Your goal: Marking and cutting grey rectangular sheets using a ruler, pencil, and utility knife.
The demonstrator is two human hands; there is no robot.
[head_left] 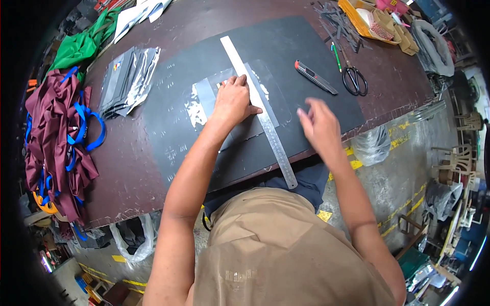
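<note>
In the head view, the left hand (232, 99) lies flat with its fingers spread on a long metal ruler (263, 120), pressing it down; it pinches nothing. The ruler runs at a slant across a clear plastic sheet (265, 81) with pale patches, and this sheet rests on a large black cutting mat (316, 109); the near end of the ruler reaches past the mat edge toward the person's body. The right hand (319, 125) hovers over the mat just right of the ruler, a little blurred; its fingers are loosely open and it holds nothing; it does not touch the ruler.

A utility knife (315, 77) with a red end lies on the mat beyond the right hand, near but apart from it; black scissors (354, 79) and a green pen (336, 56) lie further right on the brown table (127, 173). On the left part of the table there is a stack of grey plastic sleeves (125, 81); beside it lies a heap of maroon cloth bags (53, 137) with blue straps, and behind them a green cloth (81, 46). At the far right corner stands a yellow tray (352, 13) with small items.
</note>
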